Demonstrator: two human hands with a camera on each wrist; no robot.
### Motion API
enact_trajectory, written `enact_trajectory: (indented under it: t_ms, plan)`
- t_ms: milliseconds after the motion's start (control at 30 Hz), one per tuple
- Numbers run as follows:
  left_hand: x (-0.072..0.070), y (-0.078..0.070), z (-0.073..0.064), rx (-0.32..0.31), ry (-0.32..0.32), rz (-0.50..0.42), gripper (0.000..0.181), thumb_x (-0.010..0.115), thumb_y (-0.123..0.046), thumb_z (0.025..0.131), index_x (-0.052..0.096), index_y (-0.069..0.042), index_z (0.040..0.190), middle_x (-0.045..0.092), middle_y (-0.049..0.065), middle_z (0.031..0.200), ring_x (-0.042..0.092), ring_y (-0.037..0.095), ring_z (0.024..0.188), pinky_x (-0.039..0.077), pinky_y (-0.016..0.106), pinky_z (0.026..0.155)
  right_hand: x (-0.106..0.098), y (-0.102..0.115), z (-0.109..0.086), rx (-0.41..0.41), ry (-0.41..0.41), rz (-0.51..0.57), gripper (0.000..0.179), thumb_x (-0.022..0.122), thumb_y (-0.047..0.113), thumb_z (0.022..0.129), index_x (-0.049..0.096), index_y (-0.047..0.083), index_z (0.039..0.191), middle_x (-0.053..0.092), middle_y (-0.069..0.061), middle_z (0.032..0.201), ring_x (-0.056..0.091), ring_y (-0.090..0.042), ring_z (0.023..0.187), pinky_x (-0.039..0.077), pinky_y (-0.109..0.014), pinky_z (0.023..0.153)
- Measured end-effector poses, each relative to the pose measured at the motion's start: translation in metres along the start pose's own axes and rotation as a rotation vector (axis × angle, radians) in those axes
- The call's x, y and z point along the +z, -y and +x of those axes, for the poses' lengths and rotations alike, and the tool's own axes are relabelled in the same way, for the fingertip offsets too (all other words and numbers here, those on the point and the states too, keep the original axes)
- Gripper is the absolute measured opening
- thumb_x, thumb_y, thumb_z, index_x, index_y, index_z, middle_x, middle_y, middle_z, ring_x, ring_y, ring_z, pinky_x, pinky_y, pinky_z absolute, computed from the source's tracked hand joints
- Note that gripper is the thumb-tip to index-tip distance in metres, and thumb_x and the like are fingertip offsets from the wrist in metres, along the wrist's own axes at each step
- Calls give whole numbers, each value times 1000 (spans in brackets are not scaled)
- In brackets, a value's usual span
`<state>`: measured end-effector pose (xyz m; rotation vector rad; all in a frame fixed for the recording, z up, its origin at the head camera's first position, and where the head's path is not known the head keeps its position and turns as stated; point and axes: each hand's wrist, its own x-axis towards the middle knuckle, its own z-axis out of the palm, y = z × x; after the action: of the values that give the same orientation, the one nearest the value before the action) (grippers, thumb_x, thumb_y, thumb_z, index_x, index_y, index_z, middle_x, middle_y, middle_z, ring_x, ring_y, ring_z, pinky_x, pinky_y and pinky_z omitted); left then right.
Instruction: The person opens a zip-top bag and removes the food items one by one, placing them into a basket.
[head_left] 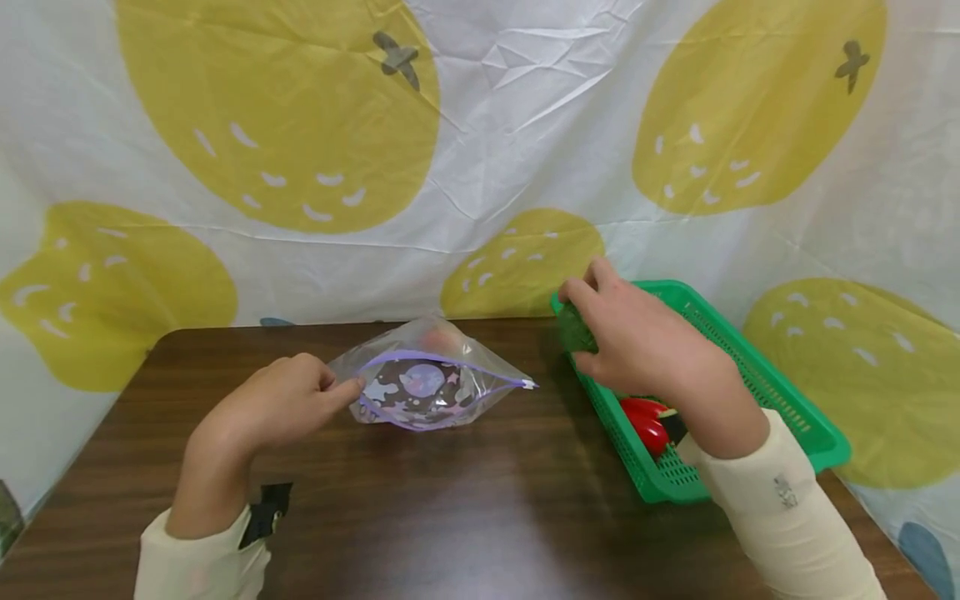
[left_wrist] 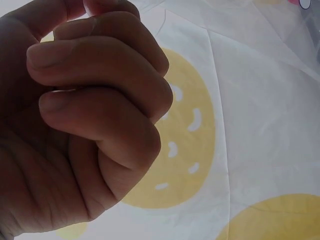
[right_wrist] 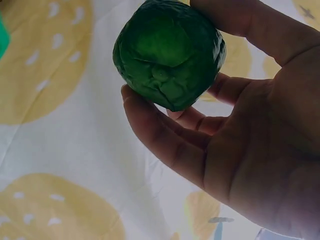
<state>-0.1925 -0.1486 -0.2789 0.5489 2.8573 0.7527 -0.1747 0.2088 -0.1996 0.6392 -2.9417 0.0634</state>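
Note:
My left hand pinches the left edge of a clear zip bag between thumb and fingers. The bag has a purple zip rim, a white slider at its right end and a printed pattern, and its mouth gapes. A reddish-peach round thing shows through its back. Over the left rim of the green basket, my right hand grips a dark green, rounded vegetable-like thing with thumb and fingertips. In the left wrist view the curled fingers show, but the bag is hidden.
The green basket with slotted walls stands on the right of the dark wooden table. Glossy red things lie in it below my right wrist. A white cloth with yellow fruit prints hangs behind the table.

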Motion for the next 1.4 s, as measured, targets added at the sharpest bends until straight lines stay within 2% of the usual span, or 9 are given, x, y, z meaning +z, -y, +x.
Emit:
enact_trajectory:
  t_ms: [200,367,533,700,933,1133,1400]
  plan:
    - [0,0,0,-3,13,-9,54,52,-45,100,38,-19,54,29,-9,53,28,10,50,27,29,49,2,-19,-4,16,87,-6,49,74,11,85,51,6,129,41,-10,109,45,-18,52,40,-31,58]
    - [-1,0,0,-9,19,-16,54,52,-45,100,38,-19,54,28,-9,53,27,10,50,26,28,49,7,-34,-9,16,123,-1,49,75,11,86,52,6,129,44,-12,111,45,-17,49,40,-30,58]
    - [-1,0,0,-14,23,-18,55,52,-45,100,38,-18,55,28,-9,53,27,10,50,27,28,49,10,-55,-9,72,164,6,48,73,8,85,49,4,126,41,-15,113,45,-19,48,40,-31,58]
    - [-1,1,-1,-16,22,-17,55,52,-46,100,38,-19,55,28,-9,53,27,10,50,26,28,49,12,-72,-8,133,210,-10,49,70,6,84,45,1,125,38,-19,114,44,-21,51,38,-32,56]
    - [-1,2,-2,-27,27,-21,54,53,-44,100,38,-18,55,29,-8,53,28,10,50,28,28,49,14,-89,-8,156,264,-25,43,68,2,81,44,1,116,36,-21,111,43,-23,52,36,-32,54]
    - [-2,2,-3,-23,27,-25,54,53,-42,100,38,-18,54,29,-8,53,28,10,49,28,28,49,20,-103,-7,177,342,-77,48,66,4,80,47,-3,124,40,-30,119,49,-25,58,39,-34,56]
    - [-2,3,-3,-19,18,-16,53,53,-43,100,39,-18,54,29,-8,53,28,10,49,27,28,48,32,-119,-8,177,427,-96,47,64,2,74,55,0,120,46,-24,106,51,-26,73,42,-33,59]
